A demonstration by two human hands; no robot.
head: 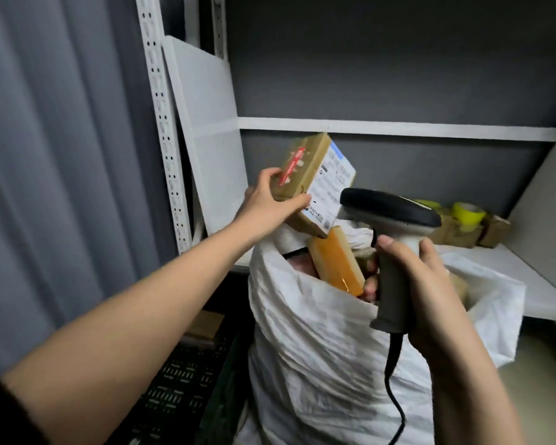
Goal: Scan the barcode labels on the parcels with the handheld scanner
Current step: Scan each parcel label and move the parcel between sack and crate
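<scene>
Right hand (430, 284) wrapped round scanner (395, 245) grip, cable hanging down. White sack (318, 364) below, orange parcel (337, 261) poking out. Left hand (270, 200) grips cardboard parcel (305, 175) above sack, label (331, 191) facing scanner head. Shelf (398, 128) behind.

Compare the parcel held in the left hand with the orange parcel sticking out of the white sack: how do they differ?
The held parcel is brown cardboard showing a white printed label; the orange parcel shows no label. The left hand grips the held parcel up near the scanner; the orange one sits in the sack. Both are tilted.
</scene>
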